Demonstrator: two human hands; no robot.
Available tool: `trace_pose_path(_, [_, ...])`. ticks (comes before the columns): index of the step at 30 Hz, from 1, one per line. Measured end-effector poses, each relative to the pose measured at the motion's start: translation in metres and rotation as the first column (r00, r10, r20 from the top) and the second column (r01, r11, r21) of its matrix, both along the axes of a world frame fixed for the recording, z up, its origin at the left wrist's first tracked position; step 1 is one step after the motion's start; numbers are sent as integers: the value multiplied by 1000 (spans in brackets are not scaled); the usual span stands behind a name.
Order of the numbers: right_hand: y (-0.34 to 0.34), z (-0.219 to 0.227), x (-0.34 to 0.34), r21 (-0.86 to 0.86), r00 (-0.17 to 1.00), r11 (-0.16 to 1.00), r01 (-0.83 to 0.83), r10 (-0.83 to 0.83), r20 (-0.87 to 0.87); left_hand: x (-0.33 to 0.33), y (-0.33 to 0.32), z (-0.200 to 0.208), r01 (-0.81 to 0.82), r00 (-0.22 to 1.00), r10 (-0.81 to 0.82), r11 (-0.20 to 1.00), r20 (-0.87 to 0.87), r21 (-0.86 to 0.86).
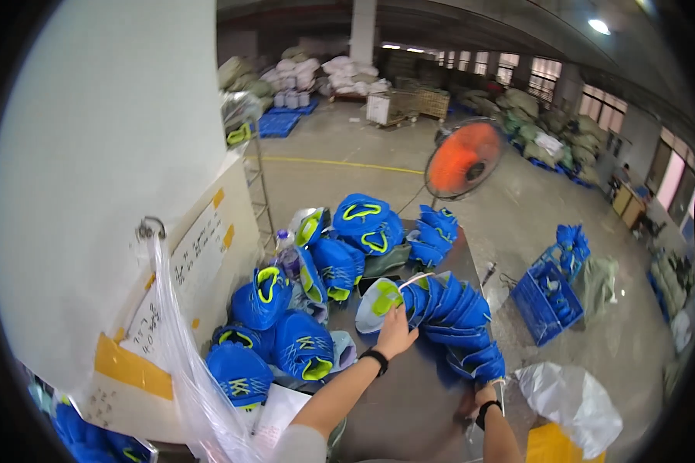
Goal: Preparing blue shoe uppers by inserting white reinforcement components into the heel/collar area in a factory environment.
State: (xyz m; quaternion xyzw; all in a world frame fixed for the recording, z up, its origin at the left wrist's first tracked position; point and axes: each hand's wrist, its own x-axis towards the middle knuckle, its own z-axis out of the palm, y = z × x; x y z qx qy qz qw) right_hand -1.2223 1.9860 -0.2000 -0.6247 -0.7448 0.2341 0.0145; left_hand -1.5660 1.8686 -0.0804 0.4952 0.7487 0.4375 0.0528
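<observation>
A curved row of nested blue shoe uppers lies across the dark metal table. At its left end, one upper turns its pale inside and lime-green lining toward me. My left hand pinches the edge of this end upper. A thin pale cord runs over the row just beyond my left fingers. The near right end of the row is where my right hand closes on the last upper; its fingers are partly hidden. Each wrist wears a dark band.
Loose blue uppers crowd the table's left side, beside a board with papers. A smaller bundle sits at the far edge. Beyond stands an orange fan. On the floor at right are a blue crate and clear plastic.
</observation>
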Motion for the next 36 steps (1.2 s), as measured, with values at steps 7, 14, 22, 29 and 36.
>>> trace_pose_path(7, [19, -22, 11, 78, 869, 956, -282, 289, -401, -67, 96, -42, -207, 940, 209, 978, 271, -37])
trace_pose_path(14, [82, -88, 45, -32, 881, 880, -473, 473, -5, 1, 107, -32, -203, 964, 198, 979, 178, 12])
trace_pose_path(22, [88, -31, 35, -559, 831, 660, -501, 188, -523, 90, 84, -1, 209, 950, -258, 943, 173, 259])
trace_pose_path(29, [79, -24, 48, -832, 825, 470, -296, -313, -470, 276, 38, -3, 89, 935, -200, 932, 293, 351])
trace_pose_path(36, [94, -64, 48, -433, 621, 672, -601, 51, -782, 363, -29, -13, -149, 977, 89, 933, 192, 327])
